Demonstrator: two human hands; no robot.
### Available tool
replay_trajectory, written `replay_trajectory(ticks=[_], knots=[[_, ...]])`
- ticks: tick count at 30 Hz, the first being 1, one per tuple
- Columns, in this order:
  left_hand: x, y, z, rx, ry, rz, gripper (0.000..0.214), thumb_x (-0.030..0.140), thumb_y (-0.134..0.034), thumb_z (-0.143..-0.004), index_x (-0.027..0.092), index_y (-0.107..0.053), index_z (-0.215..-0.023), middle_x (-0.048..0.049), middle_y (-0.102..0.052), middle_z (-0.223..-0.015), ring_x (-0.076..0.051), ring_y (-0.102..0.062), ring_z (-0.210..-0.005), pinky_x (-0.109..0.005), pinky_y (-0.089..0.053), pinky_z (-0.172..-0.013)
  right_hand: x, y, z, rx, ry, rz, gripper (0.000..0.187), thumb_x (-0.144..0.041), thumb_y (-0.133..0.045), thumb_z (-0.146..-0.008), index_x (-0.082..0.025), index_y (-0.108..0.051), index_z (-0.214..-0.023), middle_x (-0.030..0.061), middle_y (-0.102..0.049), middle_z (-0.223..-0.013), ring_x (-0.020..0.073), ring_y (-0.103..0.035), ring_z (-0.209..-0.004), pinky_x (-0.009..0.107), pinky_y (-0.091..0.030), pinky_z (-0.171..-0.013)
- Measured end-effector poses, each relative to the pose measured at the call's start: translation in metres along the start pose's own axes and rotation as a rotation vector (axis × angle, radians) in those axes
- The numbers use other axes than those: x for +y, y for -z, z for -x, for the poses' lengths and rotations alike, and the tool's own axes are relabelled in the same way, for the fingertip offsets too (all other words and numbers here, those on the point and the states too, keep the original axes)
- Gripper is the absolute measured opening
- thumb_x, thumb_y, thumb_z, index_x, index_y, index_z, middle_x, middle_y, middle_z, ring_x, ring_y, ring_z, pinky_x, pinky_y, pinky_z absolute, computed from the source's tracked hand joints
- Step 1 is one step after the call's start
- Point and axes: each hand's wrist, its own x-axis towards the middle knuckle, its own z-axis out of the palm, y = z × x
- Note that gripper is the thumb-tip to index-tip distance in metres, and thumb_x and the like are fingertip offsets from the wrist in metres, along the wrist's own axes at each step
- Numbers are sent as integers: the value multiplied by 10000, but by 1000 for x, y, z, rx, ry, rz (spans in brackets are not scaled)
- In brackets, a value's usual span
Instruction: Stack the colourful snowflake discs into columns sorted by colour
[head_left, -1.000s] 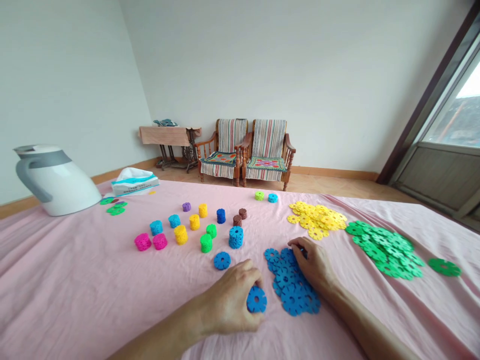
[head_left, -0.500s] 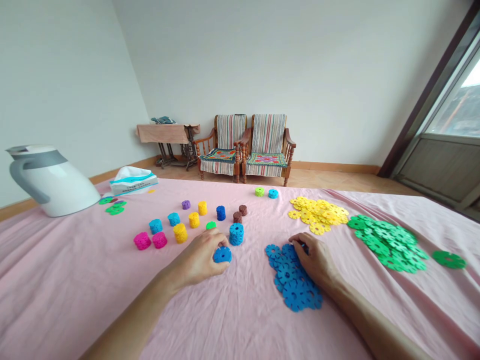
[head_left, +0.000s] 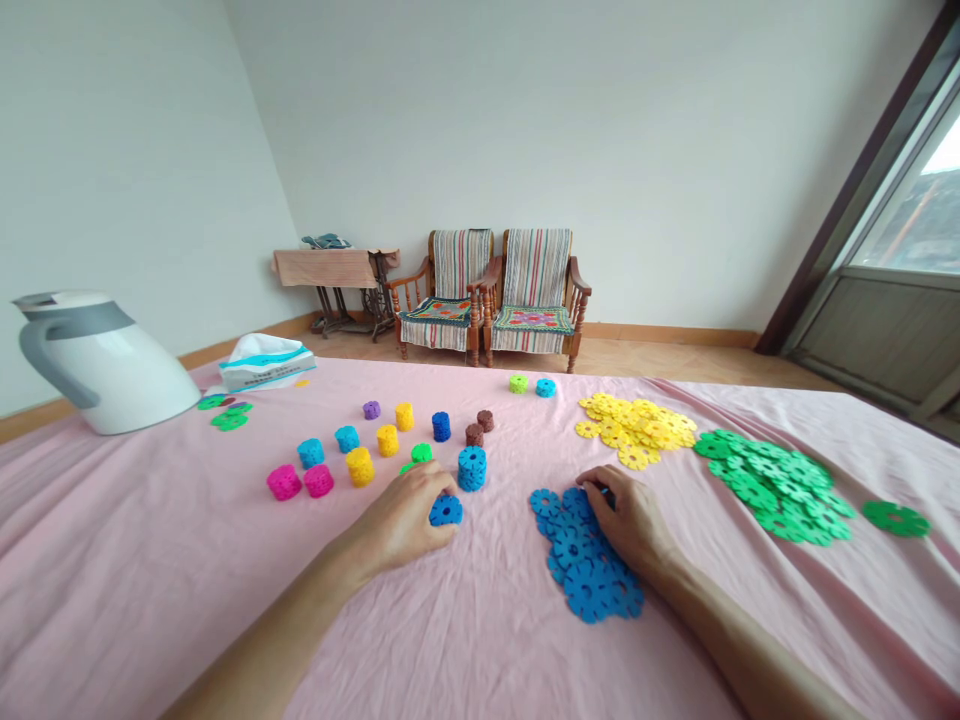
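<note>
My left hand [head_left: 409, 512] is closed around the edge of a blue snowflake disc [head_left: 446, 510], thumb on the near side and fingers on the far side. Whether more discs lie beneath it I cannot tell. Just beyond stands a blue disc stack [head_left: 472, 468], and a green disc stack [head_left: 421, 454] is partly hidden by the fingers. My right hand [head_left: 626, 515] rests at the right side of a loose pile of blue discs [head_left: 592, 585]. Its thumb and fingertips are pinched together over the pile's far edge; what is between them is hidden.
Small stacks in pink [head_left: 284, 482], yellow [head_left: 360, 466], dark blue [head_left: 441, 426] and brown [head_left: 475, 435] stand left and ahead. Loose yellow discs [head_left: 637, 425] and green discs [head_left: 780, 485] lie at right. A kettle [head_left: 135, 370] and a tissue pack [head_left: 268, 365] are at far left.
Both hands keep nearly the same positions and grips. My left fingers have shifted very slightly, and more of the green stack beyond them shows.
</note>
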Motion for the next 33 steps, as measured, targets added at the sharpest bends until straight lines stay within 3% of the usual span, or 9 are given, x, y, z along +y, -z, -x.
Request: replay_trajectory(ticks=[8, 12, 15, 19, 23, 27, 33], knots=[[3, 3, -1, 3, -8, 5, 252, 161, -593, -640, 214, -629, -884, -2, -588, -835, -188, -551, -810, -263, -412, -693, 0, 0, 1, -8, 6, -8, 224, -245, -422, -822, -179, -635, -799, 45, -649, -786, 178, -598, -733, 301, -441, -694], [6, 5, -3, 132, 48, 72, 231, 202, -586, -710, 199, -610, -940, -21, -611, -867, -180, -573, -790, -258, -440, -678, -2, 2, 1, 35, 6, -24, 227, -269, -430, -830, -181, -639, -835, 53, -651, -812, 190, -599, -762, 316, -447, -714], [8, 5, -5, 245, 70, 104, 227, 133, -497, -759, 185, -590, -959, -39, -634, -923, -164, -591, -794, -251, -453, -694, -14, 3, -1, 63, 12, -79, 256, -315, -428, -847, -183, -645, -883, 67, -657, -863, 200, -603, -802, 325, -454, -737], [9, 2, -5, 209, 39, 81, 269, 43, -421, -737, 189, -623, -839, -29, -672, -857, -169, -608, -808, -260, -442, -725, -45, 1, -11, -49, -63, -288, 370, -424, -386, -881, -169, -626, -1004, 89, -680, -919, 208, -628, -818, 324, -478, -726], [12, -2, -3, 136, 2, 76, 343, -4, -401, -684, 196, -660, -787, -15, -696, -836, -166, -620, -825, -252, -434, -742, -73, -14, -28, -235, -88, -471, 567, -556, -300, -884, -142, -606, -1120, 136, -670, -1046, 249, -610, -980, 373, -457, -841], [12, -4, -1, 103, 2, 65, 377, -5, -391, -674, 199, -677, -813, -22, -699, -838, -168, -622, -819, -251, -437, -730, -80, -42, -43, -322, -150, -566, 740, -660, -263, -838, -83, -602, -1155, 181, -637, -1126, 284, -542, -1121, 405, -369, -965], [9, -6, -2, 88, 21, 64, 369, 3, -391, -666, 198, -673, -803, -28, -700, -825, -179, -625, -835, -265, -443, -775, -76, -69, -47, -380, -177, -657, 746, -671, -259, -829, -89, -602, -1146, 142, -667, -1067, 307, -583, -1046, 407, -433, -892]])
